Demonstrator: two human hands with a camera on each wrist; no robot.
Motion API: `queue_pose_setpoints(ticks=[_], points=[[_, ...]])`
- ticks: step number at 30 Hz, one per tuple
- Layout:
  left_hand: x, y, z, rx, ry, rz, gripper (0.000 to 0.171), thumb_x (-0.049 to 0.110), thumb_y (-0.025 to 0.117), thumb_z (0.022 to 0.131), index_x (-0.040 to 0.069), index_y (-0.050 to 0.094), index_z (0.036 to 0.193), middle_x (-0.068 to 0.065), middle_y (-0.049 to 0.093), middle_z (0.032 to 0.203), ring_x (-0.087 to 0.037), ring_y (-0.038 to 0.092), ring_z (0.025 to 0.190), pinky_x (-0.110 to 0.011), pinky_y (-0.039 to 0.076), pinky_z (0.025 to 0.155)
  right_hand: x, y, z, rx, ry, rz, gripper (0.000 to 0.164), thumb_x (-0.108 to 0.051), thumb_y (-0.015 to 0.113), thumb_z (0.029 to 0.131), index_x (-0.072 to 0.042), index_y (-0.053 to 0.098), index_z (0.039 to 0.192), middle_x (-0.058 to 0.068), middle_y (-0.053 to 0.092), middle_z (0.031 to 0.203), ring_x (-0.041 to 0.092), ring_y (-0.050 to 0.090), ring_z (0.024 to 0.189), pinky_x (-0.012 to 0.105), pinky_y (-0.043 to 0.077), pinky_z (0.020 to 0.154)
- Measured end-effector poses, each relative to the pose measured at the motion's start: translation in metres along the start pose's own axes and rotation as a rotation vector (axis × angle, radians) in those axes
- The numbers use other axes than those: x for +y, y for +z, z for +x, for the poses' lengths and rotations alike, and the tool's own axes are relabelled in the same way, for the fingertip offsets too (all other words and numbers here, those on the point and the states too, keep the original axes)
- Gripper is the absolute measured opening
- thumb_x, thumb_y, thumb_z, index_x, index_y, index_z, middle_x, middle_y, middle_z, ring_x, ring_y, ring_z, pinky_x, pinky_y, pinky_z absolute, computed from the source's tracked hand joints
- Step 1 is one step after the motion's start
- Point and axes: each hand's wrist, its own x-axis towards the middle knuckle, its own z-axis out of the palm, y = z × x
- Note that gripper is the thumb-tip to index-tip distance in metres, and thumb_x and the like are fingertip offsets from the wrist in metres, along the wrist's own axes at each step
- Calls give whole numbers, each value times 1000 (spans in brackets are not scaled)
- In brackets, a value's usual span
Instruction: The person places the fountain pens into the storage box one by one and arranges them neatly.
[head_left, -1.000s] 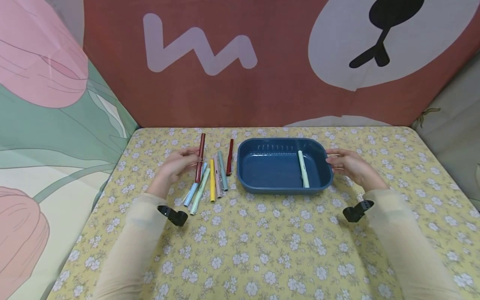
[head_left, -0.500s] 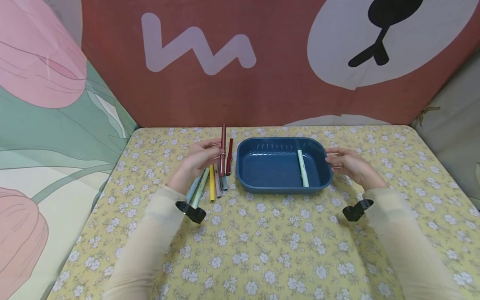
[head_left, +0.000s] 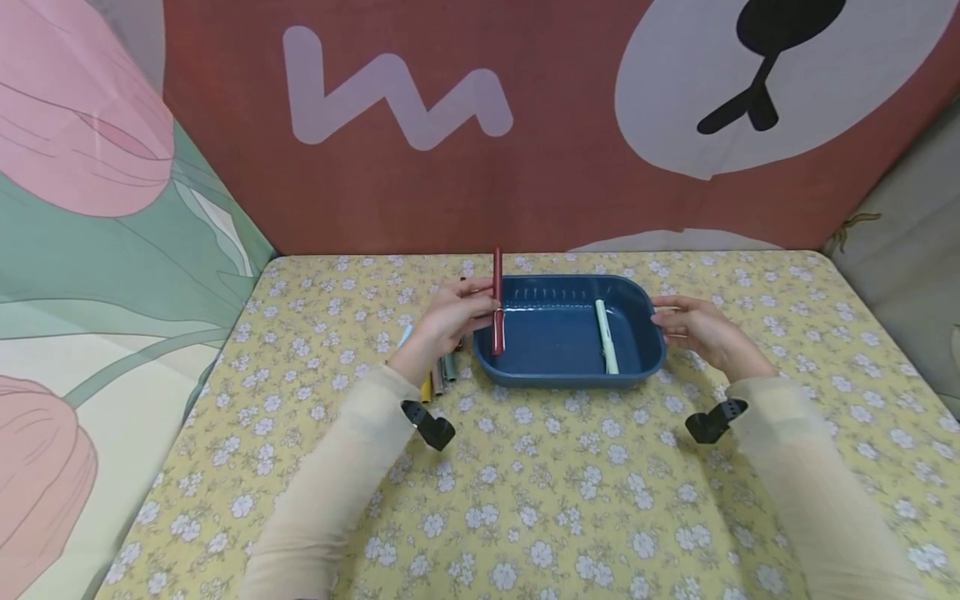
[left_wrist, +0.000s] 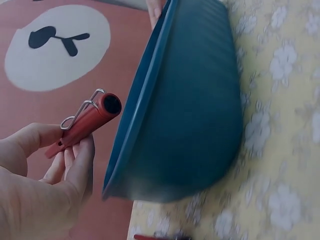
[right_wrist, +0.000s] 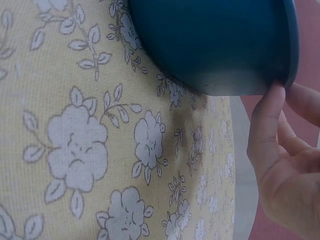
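My left hand (head_left: 450, 321) pinches a red pen (head_left: 497, 304) between thumb and fingers. The pen stands out lengthwise above the left end of a blue plastic basin (head_left: 558, 382). Its silver wire clip (left_wrist: 80, 112) and round dark end show in the left wrist view. At the basin's right end, my right hand (head_left: 705, 333) grips the rim, the thumb on the outer wall in the right wrist view. A pale green pen (head_left: 607, 337) lies inside the basin toward the right.
Left of the basin lie several pens, partly covered by my left hand and wrist. A yellow pen (head_left: 426, 390) and a grey-teal pen (head_left: 449, 367) stick out. The floral tablecloth (head_left: 540, 500) runs up to a red printed backdrop (head_left: 375, 192).
My left hand has carried the red pen rightward, from above the other pens to over the basin's left end. The right hand and the basin have stayed in place.
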Motion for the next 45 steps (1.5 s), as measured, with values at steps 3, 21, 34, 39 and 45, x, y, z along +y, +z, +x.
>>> queue_pose_setpoints(ticks=[3,21,34,39,45], points=[[-1,9,2,6,-6,-25,47,0,57,92,8,49,138,-12,55,137,-29,57,123,-39,51,102,-1,1,0,2,-3,-3,56,-21,49,100,-2,25,147,-23,57,87,-5,58,79,17,53,73],[-19,59,17,-34,-55,-97,49,-3,58,91,6,48,139,-14,53,138,-30,59,120,-39,52,100,1,-1,0,-16,-7,-7,55,-21,48,101,-2,25,147,-23,56,88,-4,57,81,17,53,74],[-32,84,24,-28,-121,-151,50,-4,58,91,7,48,138,-14,50,140,-31,60,118,-38,54,98,0,-1,1,-22,-4,-3,53,-20,47,101,-2,25,147,-23,57,87,-5,58,80,16,54,74],[-33,90,24,-29,-135,-134,51,-4,58,91,7,46,140,-15,50,140,-31,60,118,-39,54,98,2,-2,1,-28,-7,-7,55,-20,47,101,-2,24,148,-24,57,88,-5,58,81,15,53,74],[-36,96,25,-16,-138,-122,51,-5,58,91,6,47,140,-16,50,140,-31,59,119,-40,53,99,2,-2,1,-26,-10,-14,56,-21,47,101,-2,23,148,-24,57,88,-6,58,80,15,53,73]])
